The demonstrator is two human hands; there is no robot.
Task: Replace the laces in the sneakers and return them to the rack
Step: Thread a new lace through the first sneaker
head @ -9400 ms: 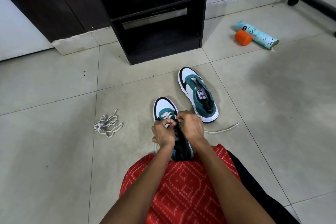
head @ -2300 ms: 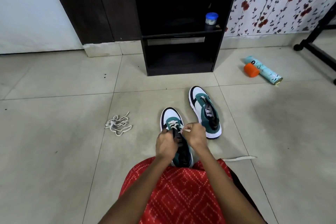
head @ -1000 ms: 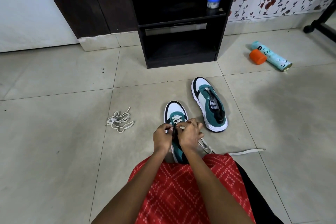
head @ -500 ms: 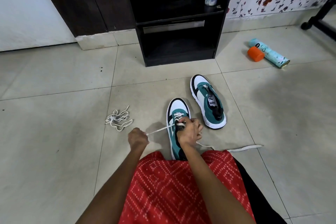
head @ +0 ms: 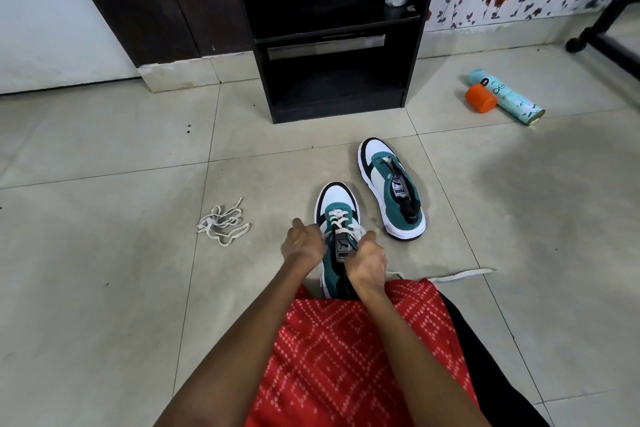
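**Cotton-like lace, limp and light, held close at the eyelets**

Both hands sit on the near sneaker (head: 337,198), which stands on the tile just ahead of the fingers with its toe pointing away. The left hand (head: 303,247) is curled tight against the left eyelet row. The right hand (head: 367,262) is curled over the tongue with its thumb raised. Each seems to grip the white lace (head: 341,220), though the pinch itself is hidden under the knuckles. Two or three crossings are already laced beyond the fingertips. A free tail (head: 460,276) trails over the floor to the right of the right hand.

The lace looks flat, soft and floppy, so I judge it will buckle if pushed from far back. It is best pinched right at the tip and fed straight into each eyelet. The sneaker looks light with a stiff sole, so it is likely to slide on the smooth tile when the lace is pulled. One hand should steady the upper beside the eyelets.

The far sneaker (head: 391,191) lies unlaced past the right fingertips. A loose lace bundle (head: 223,227) lies well left of the left hand. The rack (head: 332,87) stands beyond both hands.
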